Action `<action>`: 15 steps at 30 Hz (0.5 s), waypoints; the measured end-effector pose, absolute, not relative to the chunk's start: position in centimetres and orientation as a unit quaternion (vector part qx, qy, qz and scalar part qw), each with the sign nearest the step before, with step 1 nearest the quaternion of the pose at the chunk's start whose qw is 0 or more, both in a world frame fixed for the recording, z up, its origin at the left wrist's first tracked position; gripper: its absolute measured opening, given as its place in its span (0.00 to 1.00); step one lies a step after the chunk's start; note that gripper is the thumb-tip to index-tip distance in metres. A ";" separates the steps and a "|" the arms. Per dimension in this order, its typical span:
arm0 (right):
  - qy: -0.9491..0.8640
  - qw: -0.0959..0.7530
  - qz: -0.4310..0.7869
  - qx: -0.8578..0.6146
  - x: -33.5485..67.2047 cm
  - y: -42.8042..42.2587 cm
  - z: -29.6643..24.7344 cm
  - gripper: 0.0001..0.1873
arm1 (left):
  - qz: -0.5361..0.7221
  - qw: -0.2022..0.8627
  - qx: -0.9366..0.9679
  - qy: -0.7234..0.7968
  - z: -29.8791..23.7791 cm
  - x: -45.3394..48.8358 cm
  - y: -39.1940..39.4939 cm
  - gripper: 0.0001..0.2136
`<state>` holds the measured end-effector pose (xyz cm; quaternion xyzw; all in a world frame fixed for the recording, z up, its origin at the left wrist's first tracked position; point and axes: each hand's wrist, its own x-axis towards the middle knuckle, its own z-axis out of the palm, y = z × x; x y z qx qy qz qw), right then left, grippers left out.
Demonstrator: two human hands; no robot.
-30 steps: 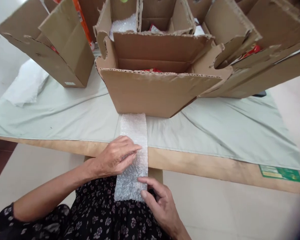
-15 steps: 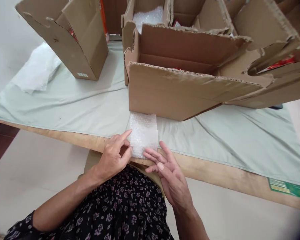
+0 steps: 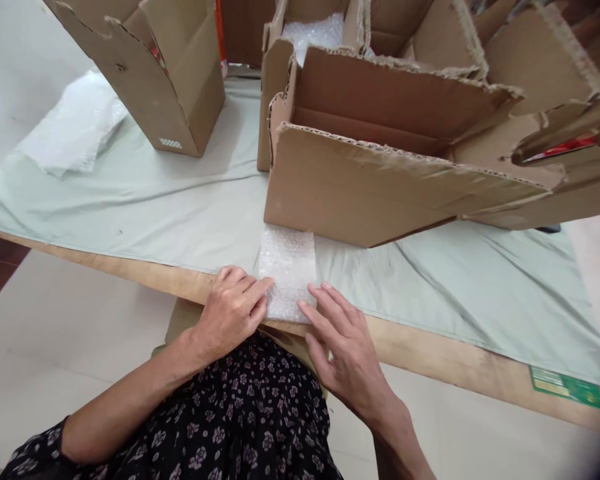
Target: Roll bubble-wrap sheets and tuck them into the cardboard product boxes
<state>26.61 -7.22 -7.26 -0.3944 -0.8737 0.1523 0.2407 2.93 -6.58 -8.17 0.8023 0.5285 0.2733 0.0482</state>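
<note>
A flat, clear bubble wrap bag (image 3: pixel 289 267) lies at the table's front edge, its near end over the bare wood. My left hand (image 3: pixel 234 300) is at its left side, fingers curled together, with the index finger and thumb gripping the bag's edge. On the other side, my right hand (image 3: pixel 343 337) has its fingers apart, the fingertips resting on or just over the bag's lower right edge; contact is hard to tell.
Behind the bag stands an open cardboard box (image 3: pixel 380 193), with more divided boxes beyond it. Another cardboard box (image 3: pixel 175 100) stands to the left, beside a stack of bubble wrap (image 3: pixel 75 127). A pale green cloth (image 3: pixel 180 207) covers the table; a green card (image 3: pixel 565 387) lies at the right edge.
My right hand has turned from palm-up to palm-down and come to the bag's right edge. My left fingers have closed in at its left edge. The view has shifted slightly.
</note>
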 end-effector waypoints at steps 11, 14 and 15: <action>-0.871 0.270 0.145 -0.383 25.3 -5.0 -7.3 0.11 | 0.366 0.143 0.780 0.486 -7.4 2.5 -8.1 0.10; -0.835 0.322 0.157 -0.417 25.1 -4.8 -7.4 0.10 | 0.360 0.136 0.756 0.530 -7.6 3.0 -7.3 0.09; -0.823 0.346 0.144 -0.428 25.1 -4.9 -7.4 0.11 | 0.356 0.125 0.753 0.539 -7.7 3.1 -7.0 0.09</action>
